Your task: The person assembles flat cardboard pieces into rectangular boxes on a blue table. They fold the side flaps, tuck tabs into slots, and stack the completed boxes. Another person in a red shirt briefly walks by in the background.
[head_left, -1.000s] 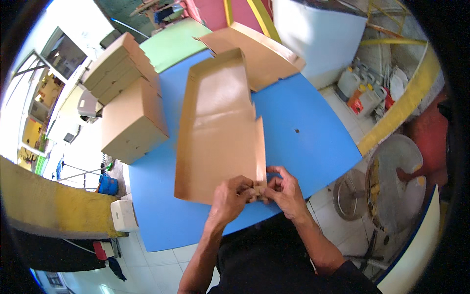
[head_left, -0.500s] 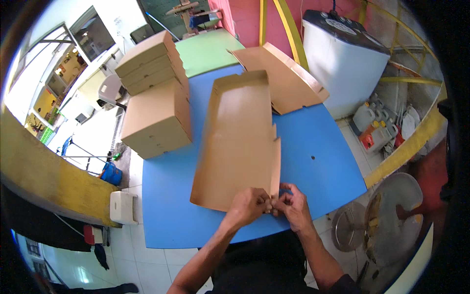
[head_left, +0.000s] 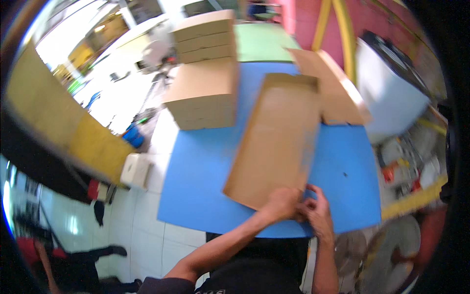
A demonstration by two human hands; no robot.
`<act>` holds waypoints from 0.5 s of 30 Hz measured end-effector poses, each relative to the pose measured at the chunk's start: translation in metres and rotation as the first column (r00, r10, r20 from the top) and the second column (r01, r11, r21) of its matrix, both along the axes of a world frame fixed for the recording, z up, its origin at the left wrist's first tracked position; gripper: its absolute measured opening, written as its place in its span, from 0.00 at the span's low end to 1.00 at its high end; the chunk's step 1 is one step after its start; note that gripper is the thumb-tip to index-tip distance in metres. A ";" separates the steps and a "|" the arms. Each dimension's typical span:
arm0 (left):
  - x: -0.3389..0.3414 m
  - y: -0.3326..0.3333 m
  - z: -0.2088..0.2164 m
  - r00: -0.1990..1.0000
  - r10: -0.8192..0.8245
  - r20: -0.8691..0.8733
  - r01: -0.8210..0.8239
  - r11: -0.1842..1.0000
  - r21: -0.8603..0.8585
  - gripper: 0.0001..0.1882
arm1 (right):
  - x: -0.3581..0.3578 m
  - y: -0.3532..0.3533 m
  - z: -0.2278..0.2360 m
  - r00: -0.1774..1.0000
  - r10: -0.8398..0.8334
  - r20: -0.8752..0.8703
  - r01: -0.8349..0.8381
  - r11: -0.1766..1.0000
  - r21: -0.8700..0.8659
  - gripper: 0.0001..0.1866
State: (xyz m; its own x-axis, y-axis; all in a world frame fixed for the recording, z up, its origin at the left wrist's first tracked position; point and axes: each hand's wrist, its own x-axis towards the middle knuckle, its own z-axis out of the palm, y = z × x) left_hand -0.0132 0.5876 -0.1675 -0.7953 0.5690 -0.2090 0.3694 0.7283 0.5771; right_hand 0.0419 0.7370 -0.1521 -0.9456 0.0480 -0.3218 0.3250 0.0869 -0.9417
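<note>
An open, shallow brown cardboard box [head_left: 280,134] lies lengthwise on the blue table [head_left: 196,191], its low walls raised along the edges. At its near right corner my left hand [head_left: 283,203] is closed on the cardboard, fingers bent inward. My right hand [head_left: 319,211] meets it there, thumb and fingers pinched at the same corner. Motion blur and the hands themselves hide the exact fold between the fingertips.
Closed cardboard boxes [head_left: 203,93] stand stacked at the table's left. A partly folded cardboard sheet [head_left: 333,88] lies at the far right, near a white washing machine [head_left: 389,90]. Beyond the stack is a green table [head_left: 264,43]. A person's arm [head_left: 46,264] shows at lower left.
My view has swung left, so the whole scene sits further right in the picture. Both hands stay at the box's near right corner. A person has come into view at lower left.
</note>
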 end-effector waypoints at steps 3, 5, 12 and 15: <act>0.019 -0.007 -0.005 0.958 0.148 -0.244 -0.090 0.969 0.231 0.19 | 0.006 -0.006 0.003 0.999 -0.036 0.023 0.038 0.993 -0.114 0.34; 0.027 -0.018 -0.004 0.966 0.176 -0.192 -0.134 0.968 0.210 0.13 | 0.015 -0.010 0.001 1.000 0.013 -0.014 -0.014 0.993 -0.120 0.37; 0.067 -0.092 0.045 0.965 -0.173 0.196 0.127 0.966 0.227 0.20 | 0.019 0.014 -0.014 0.989 -0.044 -0.141 0.039 0.999 -0.038 0.37; 0.043 -0.135 0.055 0.837 0.483 0.258 -0.544 0.787 0.290 0.19 | 0.011 0.029 -0.012 0.966 -0.154 -0.208 0.192 0.966 0.176 0.39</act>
State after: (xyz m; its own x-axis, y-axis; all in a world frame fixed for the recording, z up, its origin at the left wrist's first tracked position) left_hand 0.0301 0.4527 -0.1123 -0.9619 0.1436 -0.2328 -0.1236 0.5311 0.8382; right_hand 0.0527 0.7658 -0.1643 -0.9600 0.2596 -0.1046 0.1670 0.2315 -0.9584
